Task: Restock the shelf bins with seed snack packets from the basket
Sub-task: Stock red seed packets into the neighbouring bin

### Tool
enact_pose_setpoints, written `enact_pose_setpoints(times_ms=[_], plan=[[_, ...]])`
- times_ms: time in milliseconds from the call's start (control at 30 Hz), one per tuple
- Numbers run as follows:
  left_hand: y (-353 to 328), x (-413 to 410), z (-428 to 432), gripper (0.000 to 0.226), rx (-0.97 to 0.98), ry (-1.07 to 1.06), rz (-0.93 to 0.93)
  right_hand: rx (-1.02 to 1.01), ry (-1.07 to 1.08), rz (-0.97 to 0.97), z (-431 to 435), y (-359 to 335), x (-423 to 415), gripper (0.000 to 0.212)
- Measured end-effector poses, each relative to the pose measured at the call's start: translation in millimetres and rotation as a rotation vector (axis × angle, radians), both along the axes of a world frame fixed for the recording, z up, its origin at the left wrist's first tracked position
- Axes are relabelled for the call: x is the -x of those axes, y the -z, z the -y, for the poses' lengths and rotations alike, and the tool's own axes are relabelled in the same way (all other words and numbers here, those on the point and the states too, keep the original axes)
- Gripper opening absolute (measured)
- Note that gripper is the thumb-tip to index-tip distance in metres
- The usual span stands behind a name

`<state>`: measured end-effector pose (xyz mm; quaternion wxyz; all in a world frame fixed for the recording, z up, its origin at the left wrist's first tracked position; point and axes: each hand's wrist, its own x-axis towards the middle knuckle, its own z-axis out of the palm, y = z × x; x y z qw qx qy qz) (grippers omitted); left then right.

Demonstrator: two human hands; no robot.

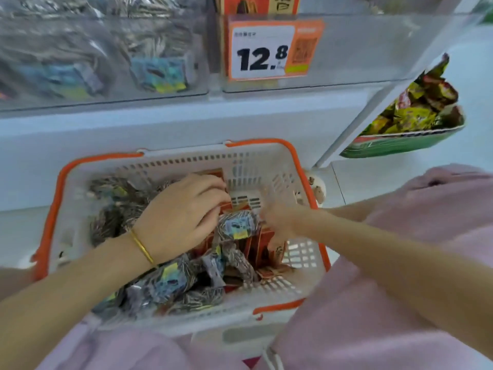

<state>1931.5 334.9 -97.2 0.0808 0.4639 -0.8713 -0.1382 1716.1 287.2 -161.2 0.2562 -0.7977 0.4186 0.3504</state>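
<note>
- Head view: left hand point(184, 217) grips seed packets point(237, 225) in basket point(50, 209); right hand point(277, 220) blurred, grasp unclear.
- Packets likely light, crinkly, slippery; pinch sealed edges.

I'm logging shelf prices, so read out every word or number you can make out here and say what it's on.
"12.8": on the orange price tag fronting the clear shelf bin.
Small print above that price: too blurred to read.
Labels on the seed packets in the basket: too blurred to read.
Brown boxes above the tag: markings, no readable words.
Packets in the green tray: unreadable.
</note>
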Motion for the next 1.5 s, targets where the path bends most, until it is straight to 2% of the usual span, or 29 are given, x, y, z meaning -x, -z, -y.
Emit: enact_pose_setpoints(times_ms=[67, 100, 167, 267, 367, 534, 634, 734, 834, 901, 967, 1034, 1101, 1168, 1234, 1368, 1501], plan=[[5, 0, 1, 0.036, 0.003, -0.02, -0.011, -0.044, -0.04, -0.132, -13, 19, 6, 0.114], [6, 1, 2, 0.036, 0.007, -0.027, -0.022, -0.027, -0.059, -0.168, -19, 24, 8, 0.122], [8, 4, 3, 0.036, 0.0, -0.027, -0.043, 0.088, -0.134, -0.199, -31, 33, 11, 0.125], [10, 7, 3, 0.033, -0.025, -0.003, -0.053, 0.178, -0.188, -0.162, -50, 46, 9, 0.109], [14, 7, 2, 0.023, -0.039, -0.009, -0.062, 0.19, -0.137, -0.078, -57, 51, 3, 0.078], [17, 7, 3, 0.039, -0.081, -0.006, -0.055, 0.246, -0.174, -0.031, -35, 52, 12, 0.027], [22, 6, 1, 0.037, -0.084, -0.015, -0.084, 0.242, -0.24, -0.018, -21, 43, 14, 0.017], [28, 6, 1, 0.025, -0.132, -0.065, -0.12, 0.242, -0.202, 0.088, 1, 12, 9, 0.016], [27, 12, 1, 0.043, -0.32, -0.09, -0.11, 0.185, -0.161, 0.163, 18, -39, 11, 0.012], [25, 19, 0, 0.061, -0.485, -0.107, -0.129, 0.12, -0.078, 0.263, 22, -65, 15, 0.012], [25, 27, -3, 0.074, -0.657, -0.133, -0.233, 0.04, 0.036, 0.397, 22, -77, 14, 0.013], [24, 33, -3, 0.074, -0.773, -0.171, -0.388, 0.008, 0.13, 0.534, 23, -81, 9, 0.019], [22, 33, 1, 0.06, -0.772, -0.224, -0.492, 0.015, 0.239, 0.678, 22, -80, 2, 0.017], [18, 28, 7, 0.045, -0.767, -0.283, -0.597, -0.001, 0.449, 0.841, 19, -79, 1, 0.016], [12, 21, 10, 0.038, -0.828, -0.334, -0.753, -0.068, 0.686, 0.972, 18, -79, 6, 0.03], [0, 8, 14, 0.049, -0.94, -0.446, -1.015, -0.187, 0.971, 0.981, 9, -78, 14, 0.061], [-15, 11, 18, 0.051, -0.846, -0.488, -1.084, -0.329, 1.0, 1.04, -16, -88, 6, 0.064]])
